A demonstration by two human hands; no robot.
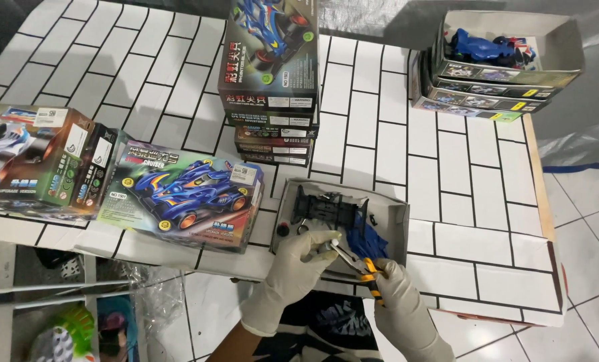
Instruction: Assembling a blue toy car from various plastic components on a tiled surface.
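Gloved hands work with pliers over an open tray at the near table edge.

The left hand (299,261) pinches a small part at the tips of the pliers (353,263); the right hand (396,295) is clenched around the yellow handles. The grey tray (396,218) overhangs the table (473,201) edge, toy-car boxes (182,194) crowding its left, open tabletop to its right.

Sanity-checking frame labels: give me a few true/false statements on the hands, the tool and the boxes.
1. Both hands wear pale gloves. True: left hand, right hand.
2. The right hand holds a screwdriver. False: it holds yellow-handled pliers.
3. The open tray holds a black chassis and blue parts. True.
4. The toy-car box left of the tray stands upright. False: it lies flat.
5. A stack of boxes stands behind the tray. True.
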